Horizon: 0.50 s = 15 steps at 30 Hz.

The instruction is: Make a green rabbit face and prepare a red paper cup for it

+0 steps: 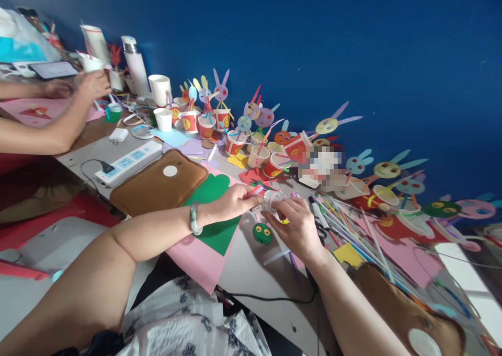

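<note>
My left hand, with a bangle on its wrist, pinches a small pink paper strip. My right hand has its fingers closed round a clear round plastic piece, possibly a tape roll; its exact kind is unclear. The two hands nearly meet over the table. Just below them lies a round green paper face with yellow eyes and a pink strip above it. Green paper on a pink sheet lies under my left forearm.
Paper cups with rabbit-like paper faces line the blue wall. Straws and pens lie right of my right hand. A brown pouch and power strip lie left. Another person's hand holds a white cup at far left.
</note>
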Each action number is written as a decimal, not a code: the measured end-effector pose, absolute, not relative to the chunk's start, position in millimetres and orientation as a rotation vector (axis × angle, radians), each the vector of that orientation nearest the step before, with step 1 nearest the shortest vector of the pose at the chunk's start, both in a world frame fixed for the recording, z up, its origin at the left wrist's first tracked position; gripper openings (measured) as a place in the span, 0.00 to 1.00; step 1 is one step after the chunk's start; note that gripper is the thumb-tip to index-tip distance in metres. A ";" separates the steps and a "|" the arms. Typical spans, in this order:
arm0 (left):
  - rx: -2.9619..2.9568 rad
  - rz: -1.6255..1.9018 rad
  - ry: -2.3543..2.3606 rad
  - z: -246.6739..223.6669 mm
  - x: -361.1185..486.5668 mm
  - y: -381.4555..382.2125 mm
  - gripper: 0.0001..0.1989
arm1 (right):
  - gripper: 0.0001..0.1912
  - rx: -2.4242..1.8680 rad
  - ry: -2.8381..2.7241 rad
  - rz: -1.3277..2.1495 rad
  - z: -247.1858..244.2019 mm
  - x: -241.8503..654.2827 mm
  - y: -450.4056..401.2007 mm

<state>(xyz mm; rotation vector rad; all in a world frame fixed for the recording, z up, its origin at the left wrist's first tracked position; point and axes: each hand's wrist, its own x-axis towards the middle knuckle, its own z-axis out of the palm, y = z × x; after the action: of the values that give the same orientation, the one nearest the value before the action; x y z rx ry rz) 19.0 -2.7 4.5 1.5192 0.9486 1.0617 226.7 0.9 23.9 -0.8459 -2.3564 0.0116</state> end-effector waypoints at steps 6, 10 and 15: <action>1.591 1.051 0.960 7.4 18.8 -3.6 0.22 | 0.12 -0.842 -2.394 0.051 22.8 227.3 0.7; 1.599 1.054 0.963 4.0 17.1 -3.8 0.20 | 0.13 -0.881 -2.391 0.198 23.9 228.6 1.4; 1.581 1.034 0.972 3.7 16.7 -4.6 0.18 | 0.13 -0.910 -2.366 0.326 26.2 229.1 2.5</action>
<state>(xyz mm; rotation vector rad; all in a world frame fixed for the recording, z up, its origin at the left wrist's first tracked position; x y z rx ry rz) 16.7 -4.6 3.7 1.5809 0.9719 1.0341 229.1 2.5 26.2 -0.9100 -2.3663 0.3263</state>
